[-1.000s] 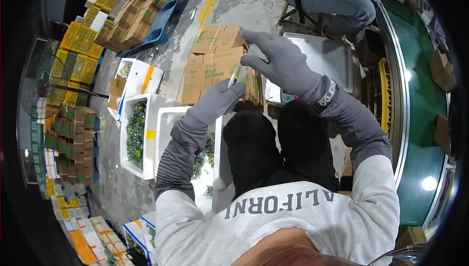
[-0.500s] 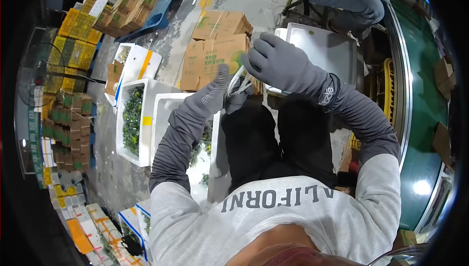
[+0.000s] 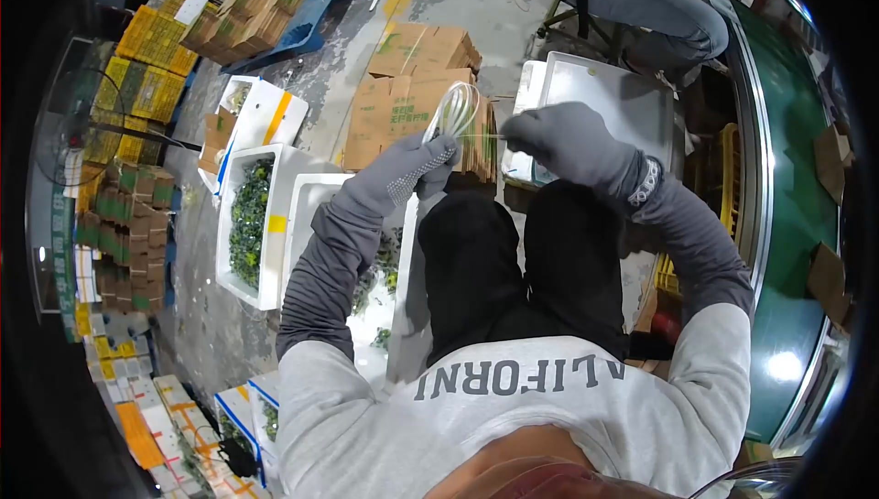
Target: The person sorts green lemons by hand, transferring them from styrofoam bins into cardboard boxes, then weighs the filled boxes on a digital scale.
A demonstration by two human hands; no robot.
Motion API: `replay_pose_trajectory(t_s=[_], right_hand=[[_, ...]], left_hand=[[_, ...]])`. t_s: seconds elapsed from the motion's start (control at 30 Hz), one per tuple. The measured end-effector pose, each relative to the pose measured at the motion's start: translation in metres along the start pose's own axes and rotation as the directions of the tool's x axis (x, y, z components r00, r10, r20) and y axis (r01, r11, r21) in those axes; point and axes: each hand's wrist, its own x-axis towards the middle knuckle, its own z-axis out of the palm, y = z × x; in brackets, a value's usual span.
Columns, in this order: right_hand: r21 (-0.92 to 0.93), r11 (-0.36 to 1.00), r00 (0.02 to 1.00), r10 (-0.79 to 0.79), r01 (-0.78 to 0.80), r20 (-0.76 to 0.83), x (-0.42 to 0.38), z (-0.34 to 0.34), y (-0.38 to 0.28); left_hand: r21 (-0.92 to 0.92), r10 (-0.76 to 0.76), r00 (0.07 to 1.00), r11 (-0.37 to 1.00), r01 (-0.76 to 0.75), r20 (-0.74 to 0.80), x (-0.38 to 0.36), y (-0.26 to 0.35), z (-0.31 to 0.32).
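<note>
My left hand (image 3: pixel 403 169), in a grey glove with a dotted palm, is closed around a looped bundle of white cord (image 3: pixel 455 107). The loops stand up above the fist. From the bundle a thin pale strand (image 3: pixel 483 136) stretches sideways to my right hand (image 3: pixel 572 137), also gloved in grey and slightly blurred. Its fingers are curled together at the strand's end. Both hands are above my knees, with flattened cardboard boxes (image 3: pixel 403 110) just beyond them.
White foam boxes (image 3: pixel 265 265) with small green produce stand at my left. A white tray (image 3: pixel 604 96) lies ahead on the right, near a seated person's leg (image 3: pixel 632 9). A green conveyor belt (image 3: pixel 787 224) runs along the right. Yellow crates (image 3: pixel 151 41) are stacked far left.
My right hand has moved right and down, away from the left, drawing the thin strand out between them. The white loops now stand upright in my left hand.
</note>
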Motion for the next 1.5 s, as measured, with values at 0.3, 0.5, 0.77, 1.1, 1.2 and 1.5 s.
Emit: replay_pose_trajectory(t_s=[0.3,0.5,0.77,1.1,1.2,1.5], right_hand=[[-0.368,0.874,0.941,-0.337,0.318,0.011,0.043,-0.058,-0.049],[0.278,0.960,0.997,-0.054,0.037,0.052,0.034,-0.020,0.019],[-0.244,0.968,0.987,-0.023,0.062,0.158,0.020,-0.023,-0.075],[0.646,0.725,0.965,0.101,-0.239,0.244,0.016,0.034,0.019],[0.672,0.679,0.942,0.085,-0.294,0.325,-0.001,0.033,-0.013],[0.115,0.991,0.938,-0.101,0.065,0.332,0.054,-0.016,-0.013]], left_hand=[[0.977,0.354,0.935,0.187,-0.105,0.032,0.009,-0.002,0.032],[0.931,0.273,0.962,0.352,-0.099,-0.001,-0.011,0.033,0.043],[0.978,0.476,0.869,-0.078,0.192,-0.133,0.007,0.009,0.028],[0.974,0.481,0.872,0.228,-0.020,-0.095,-0.007,0.009,0.036],[0.976,0.502,0.849,0.205,0.073,-0.169,0.000,0.009,0.038],[0.913,0.421,0.903,-0.396,0.102,0.082,0.025,-0.027,0.054]])
